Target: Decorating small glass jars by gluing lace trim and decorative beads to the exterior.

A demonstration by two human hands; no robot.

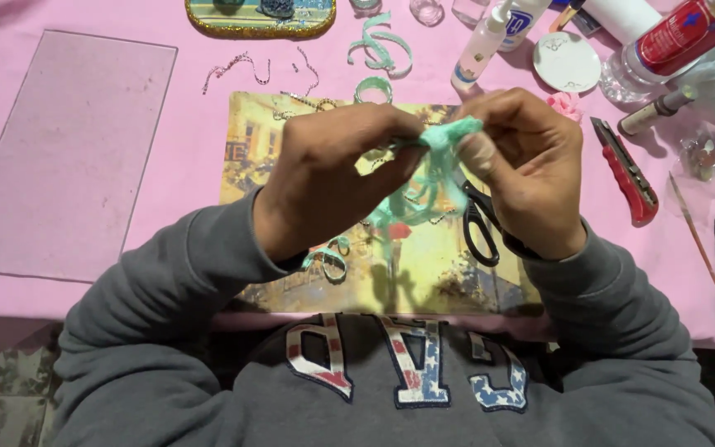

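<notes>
Ribbon [448,136], mint green, was pinched between the closed fingers of the left hand [333,178] and right hand [523,170], held above a painted placemat [291,149], black scissors [480,228] beneath.

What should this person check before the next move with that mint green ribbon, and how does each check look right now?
1. Both hands on the mint ribbon: ok, left hand and right hand pinch it.
2. Ribbon tails hanging free: ok.
3. Scissors within reach: ok, under the right hand.
4. Red utility knife blade retracted: cannot tell.
5. Glue bottle capped: cannot tell.
</notes>
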